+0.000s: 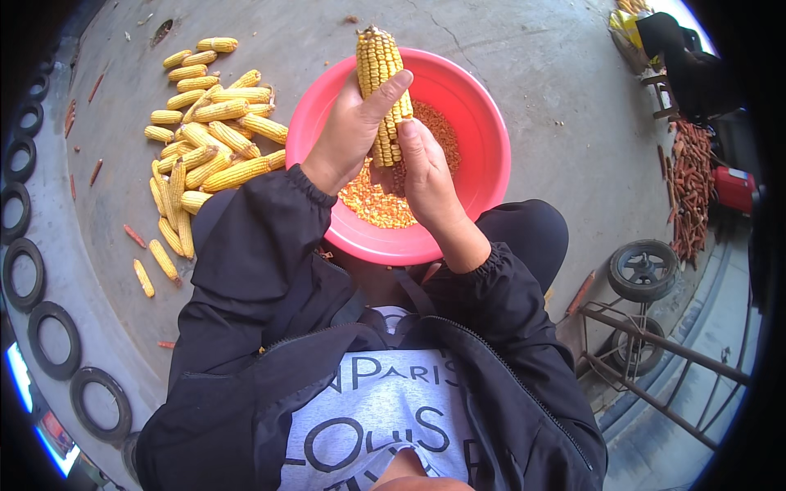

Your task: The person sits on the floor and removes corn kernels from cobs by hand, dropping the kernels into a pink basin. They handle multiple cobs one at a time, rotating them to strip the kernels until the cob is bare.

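An ear of dried yellow corn (379, 67) is held up over a pink plastic basin (500, 147). My left hand (347, 132) grips the ear around its middle, thumb across the front. Lower down, my right hand (433, 175) also has hold of it, with its thumb pressed against the kernels. Part of the ear's lower right side looks stripped of kernels; the fingers hide some of it. Loose orange and yellow kernels (381, 207) cover the basin's bottom. The basin stands in front of me, between my knees.
A heap of unshelled corn ears (218, 144) lies left of the basin on the concrete floor. Bare red cobs (691, 190) are piled at the far right. A metal hand cart (660, 337) with wheels is at lower right. Several tyres (54, 340) line the left side.
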{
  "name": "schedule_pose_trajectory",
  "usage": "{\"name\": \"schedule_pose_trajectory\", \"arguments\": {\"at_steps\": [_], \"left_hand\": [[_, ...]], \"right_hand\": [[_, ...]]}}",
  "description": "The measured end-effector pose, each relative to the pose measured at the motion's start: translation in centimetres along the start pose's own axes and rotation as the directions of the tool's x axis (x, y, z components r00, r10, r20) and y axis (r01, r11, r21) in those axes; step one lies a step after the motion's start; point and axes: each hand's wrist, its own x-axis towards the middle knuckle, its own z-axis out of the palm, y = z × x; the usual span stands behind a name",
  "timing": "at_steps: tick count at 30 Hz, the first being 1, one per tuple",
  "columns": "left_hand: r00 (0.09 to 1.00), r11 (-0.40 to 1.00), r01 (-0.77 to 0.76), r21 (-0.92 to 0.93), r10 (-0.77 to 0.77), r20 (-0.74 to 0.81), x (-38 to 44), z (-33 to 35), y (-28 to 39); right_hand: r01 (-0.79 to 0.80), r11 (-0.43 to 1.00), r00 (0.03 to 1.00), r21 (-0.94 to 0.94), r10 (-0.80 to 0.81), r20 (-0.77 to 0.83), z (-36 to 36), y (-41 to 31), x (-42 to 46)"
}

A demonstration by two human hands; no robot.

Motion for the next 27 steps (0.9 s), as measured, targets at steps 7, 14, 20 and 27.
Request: {"name": "schedule_pose_trajectory", "arguments": {"at_steps": [7,14,20,27], "left_hand": [[1.000,1.000,0.020,-0.007,-0.020,0.013,0.1,0.0,0.0],[0.999,0.999,0.040,0.019,-0.040,0.021,-0.1,0.1,-0.1],[0.998,0.998,0.065,-0.017,-0.065,0.011,0.1,0.1,0.0],[0.993,0.996,0.088,-0.029,-0.090,-0.071,0.0,-0.4,0.6]], "right_hand": [[-0.033,0.996,0.996,0.077,0.039,-0.079,-0.1,0.6,0.3],[-0.052,0.995,0.993,0.081,0.060,-0.099,0.3,0.5,0.6],[-0.112,0.982,0.993,0.154,0.115,-0.012,-1.0,1.2,0.7],[-0.051,0.992,0.998,0.114,0.047,0.039,-0.1,0.6,0.7]]}}
